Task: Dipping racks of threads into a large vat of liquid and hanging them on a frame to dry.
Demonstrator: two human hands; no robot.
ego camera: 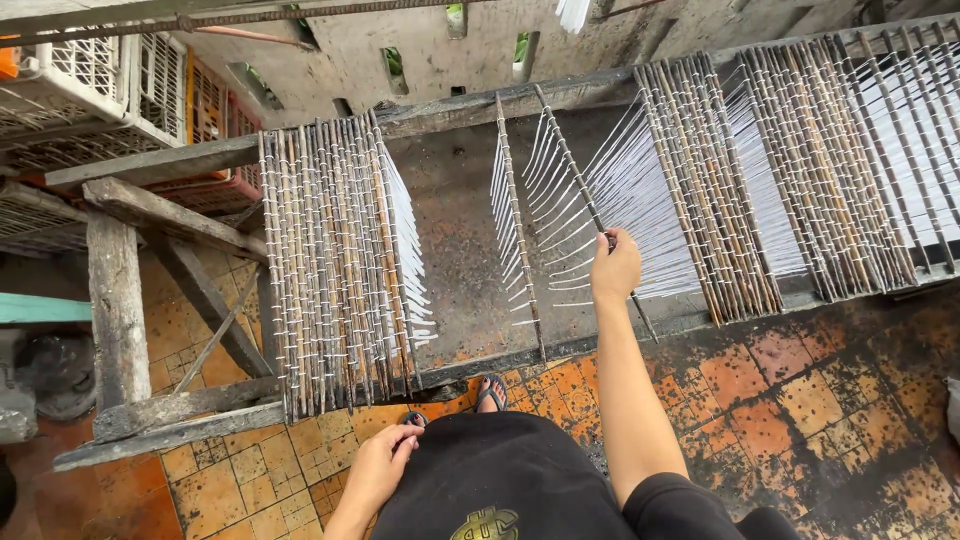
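Note:
My right hand [614, 266] reaches forward and grips a thin dark stick [578, 176] hung with white strips, which lies across the wooden rack [450, 112]. A second such stick [515, 215] rests just left of it, apart from the others. My left hand [378, 468] hangs low by my dark shorts, holding nothing, fingers loosely curled. A dense bundle of several sticks [335, 265] with white strips lies on the rack's left part. More packed sticks [800, 170] fill the right part.
Stacked plastic crates [110, 90] stand at the back left. A worn wooden frame beam [118, 310] props the rack on the left. The floor is wet, stained orange tile [790, 410]. My sandalled foot [490, 393] stands at the rack's front edge.

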